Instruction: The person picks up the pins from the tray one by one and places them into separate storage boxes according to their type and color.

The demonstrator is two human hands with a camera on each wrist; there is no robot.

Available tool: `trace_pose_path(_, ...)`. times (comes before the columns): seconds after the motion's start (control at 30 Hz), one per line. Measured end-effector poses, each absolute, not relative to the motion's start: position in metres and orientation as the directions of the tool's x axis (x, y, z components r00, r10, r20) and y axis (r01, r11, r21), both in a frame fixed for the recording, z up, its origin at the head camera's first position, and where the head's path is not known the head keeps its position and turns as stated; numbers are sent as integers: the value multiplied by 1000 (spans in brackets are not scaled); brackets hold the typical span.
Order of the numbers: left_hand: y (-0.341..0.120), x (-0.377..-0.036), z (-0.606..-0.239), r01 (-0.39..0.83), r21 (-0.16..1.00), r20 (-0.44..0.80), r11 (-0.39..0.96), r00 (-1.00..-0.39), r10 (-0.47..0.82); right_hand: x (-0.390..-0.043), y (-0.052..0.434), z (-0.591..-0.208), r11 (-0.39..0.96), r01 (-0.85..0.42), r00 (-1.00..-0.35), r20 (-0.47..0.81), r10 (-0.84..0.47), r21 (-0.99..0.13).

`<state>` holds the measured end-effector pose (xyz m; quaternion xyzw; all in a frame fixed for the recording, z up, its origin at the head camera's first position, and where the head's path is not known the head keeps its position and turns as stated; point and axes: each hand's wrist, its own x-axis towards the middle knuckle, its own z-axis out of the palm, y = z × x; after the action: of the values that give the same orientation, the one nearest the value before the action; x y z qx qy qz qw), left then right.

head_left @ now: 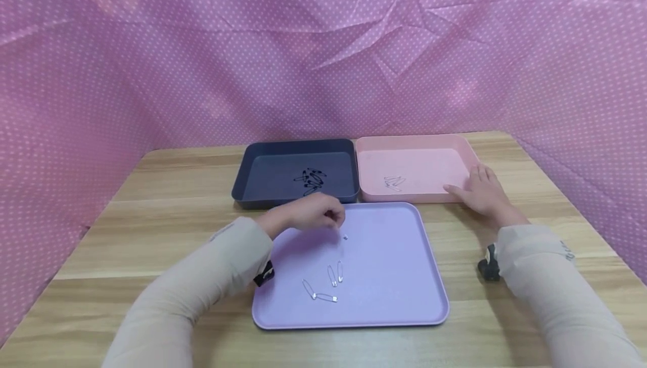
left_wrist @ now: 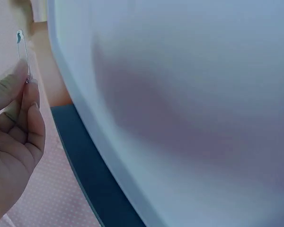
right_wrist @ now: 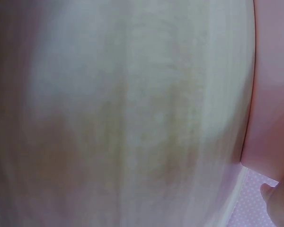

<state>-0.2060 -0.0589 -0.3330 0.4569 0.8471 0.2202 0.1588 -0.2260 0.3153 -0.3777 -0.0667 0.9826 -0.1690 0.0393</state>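
My left hand (head_left: 315, 212) is over the back of the lavender tray (head_left: 389, 278). In the left wrist view, its thumb and fingertips pinch a silver safety pin (left_wrist: 22, 45) by one end, with the clasp end pointing away from the fingers. Several silver safety pins (head_left: 326, 298) lie on the lavender tray's front left part. At the front right corner of the pink tray (head_left: 419, 157), my right hand (head_left: 486, 195) rests with its fingers spread along the rim. Only a bit of the right hand (right_wrist: 280, 204) shows in the right wrist view.
Several black safety pins (head_left: 314, 180) lie in the dark blue tray (head_left: 268, 180) at the back left. A few silver pins (head_left: 392, 184) are inside the pink tray beside it. Beneath everything is a wooden table (head_left: 151, 222), with a pink dotted curtain (head_left: 323, 64) behind.
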Motion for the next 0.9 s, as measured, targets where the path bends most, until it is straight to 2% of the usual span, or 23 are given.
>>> trace_pose_path(0.3, -32, -229, -327, 604, 588, -33, 538, -647, 762, -227, 315, -378, 935, -104, -988, -69, -135, -339)
trace_pose_path(0.63, -3, -254, -332, 446, 639, -41, 627, -795, 606, -228, 314, -377, 936, -109, -988, -68, -139, -335)
trace_pose_path(0.9, 17, -268, -341, 365, 694, 7, 621, -866, 501, -228, 318, -383, 932, -125, -989, -32, -144, -340)
